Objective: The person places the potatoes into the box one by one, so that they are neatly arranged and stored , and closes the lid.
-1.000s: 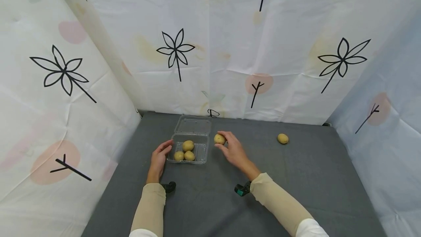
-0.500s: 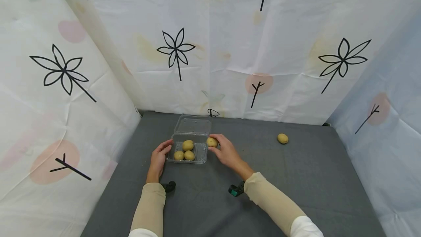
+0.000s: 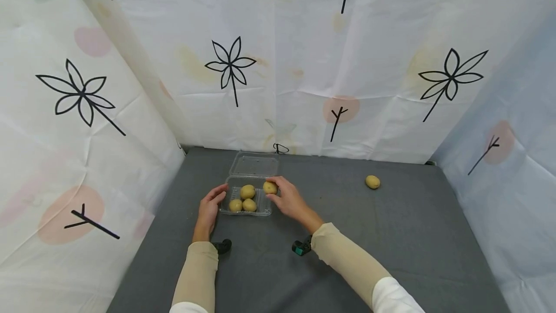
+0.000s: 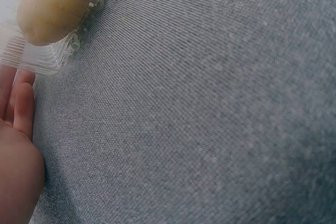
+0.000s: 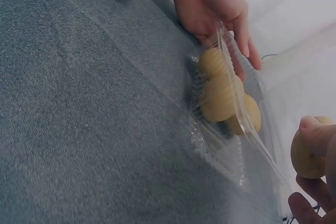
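My right hand (image 3: 290,201) pinches a yellow potato (image 3: 270,187) between thumb and fingers, over the right part of a clear plastic clamshell box (image 3: 264,210). In the right wrist view the held potato (image 5: 306,156) is above the level of the box rim. Three more potatoes lie in the box: one at the back (image 3: 247,192), two at the front left. My left hand (image 3: 209,210) rests against the box's left side, its fingers fairly straight in the left wrist view. The lid (image 3: 254,164) lies open behind the box.
Another potato (image 3: 372,182) lies alone at the right of the dark grey tabletop (image 3: 369,240). White patterned cloth (image 3: 304,62) hangs behind the table and at both sides.
My right hand has moved left with its potato, from beside the box to over its right part. My left hand has stayed at the box.
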Available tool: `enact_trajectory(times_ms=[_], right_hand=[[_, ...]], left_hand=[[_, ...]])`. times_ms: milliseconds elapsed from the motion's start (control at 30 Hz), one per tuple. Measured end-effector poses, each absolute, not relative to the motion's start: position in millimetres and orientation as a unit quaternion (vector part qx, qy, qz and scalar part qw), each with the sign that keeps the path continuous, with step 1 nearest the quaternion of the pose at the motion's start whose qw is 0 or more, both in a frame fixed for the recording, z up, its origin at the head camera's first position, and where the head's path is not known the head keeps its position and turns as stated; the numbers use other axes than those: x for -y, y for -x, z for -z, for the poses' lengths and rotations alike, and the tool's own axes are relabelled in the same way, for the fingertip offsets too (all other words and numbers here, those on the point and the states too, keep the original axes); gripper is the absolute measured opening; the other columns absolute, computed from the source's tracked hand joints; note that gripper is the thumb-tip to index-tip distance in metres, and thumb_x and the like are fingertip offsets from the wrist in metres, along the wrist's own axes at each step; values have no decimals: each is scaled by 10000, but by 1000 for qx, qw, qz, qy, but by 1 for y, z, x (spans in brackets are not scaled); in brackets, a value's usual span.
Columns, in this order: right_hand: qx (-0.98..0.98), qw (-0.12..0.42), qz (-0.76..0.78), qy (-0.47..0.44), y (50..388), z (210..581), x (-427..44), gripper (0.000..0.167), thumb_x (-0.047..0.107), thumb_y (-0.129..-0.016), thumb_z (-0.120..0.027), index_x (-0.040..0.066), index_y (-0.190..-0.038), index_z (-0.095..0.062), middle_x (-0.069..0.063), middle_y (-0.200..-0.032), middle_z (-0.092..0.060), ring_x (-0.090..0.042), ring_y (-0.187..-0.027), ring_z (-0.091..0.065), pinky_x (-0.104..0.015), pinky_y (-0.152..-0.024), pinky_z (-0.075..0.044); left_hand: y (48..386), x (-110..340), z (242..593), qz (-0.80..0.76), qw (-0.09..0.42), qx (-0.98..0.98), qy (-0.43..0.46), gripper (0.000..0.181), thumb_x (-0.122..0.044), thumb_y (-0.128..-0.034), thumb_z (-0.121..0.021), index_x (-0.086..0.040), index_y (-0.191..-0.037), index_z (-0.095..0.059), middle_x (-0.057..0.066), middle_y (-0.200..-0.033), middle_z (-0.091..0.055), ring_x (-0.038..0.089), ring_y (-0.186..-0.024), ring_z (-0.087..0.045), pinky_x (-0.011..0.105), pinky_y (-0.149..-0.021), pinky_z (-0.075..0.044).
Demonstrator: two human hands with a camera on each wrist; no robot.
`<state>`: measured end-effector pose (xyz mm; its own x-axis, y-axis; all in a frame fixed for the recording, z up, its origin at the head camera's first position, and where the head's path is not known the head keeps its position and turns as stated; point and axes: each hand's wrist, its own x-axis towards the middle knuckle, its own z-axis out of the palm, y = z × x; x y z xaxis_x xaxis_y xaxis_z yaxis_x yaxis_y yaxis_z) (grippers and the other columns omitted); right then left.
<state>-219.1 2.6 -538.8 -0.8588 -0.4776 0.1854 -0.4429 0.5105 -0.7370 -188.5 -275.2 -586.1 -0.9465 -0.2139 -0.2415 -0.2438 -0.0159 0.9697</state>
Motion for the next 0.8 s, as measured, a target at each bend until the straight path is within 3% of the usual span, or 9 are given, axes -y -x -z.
enact_trajectory(times_ms=[233,433,667,800], right_hand=[[-866,15,415,280,220,543,6,502,107,-940,-728,69,-1409,-552,-104,-1343,-617,-250,-1183,-637,-417,-968,-555],[-871,31,410,269,221,547,13,497,153,-946,-729,78,-1408,-560,-89,-1358,-621,-245,-1206,-633,-411,-983,-552],[-876,35,404,260,225,555,21,497,161,-951,-725,90,-1415,-562,-71,-1370,-616,-228,-1204,-633,-399,-975,-555],[-881,32,399,251,228,557,25,504,187,-951,-727,109,-1422,-566,-67,-1380,-621,-242,-1235,-623,-476,-1030,-512]], left_hand=[[183,273,570,-692,23,-703,162,401,-151,-1061,-549,-58,-1451,-557,163,-1538,-516,156,-1362,-441,419,-1236,-311],[183,273,569,-695,21,-701,161,406,-138,-1060,-547,-43,-1455,-547,175,-1540,-510,219,-1414,-424,424,-1238,-301],[187,275,581,-697,14,-698,162,402,-155,-1066,-540,-63,-1457,-549,169,-1550,-499,234,-1447,-395,439,-1260,-266],[191,276,595,-686,3,-710,160,401,-208,-1073,-536,-102,-1459,-555,136,-1546,-512,195,-1425,-411,413,-1253,-278]])
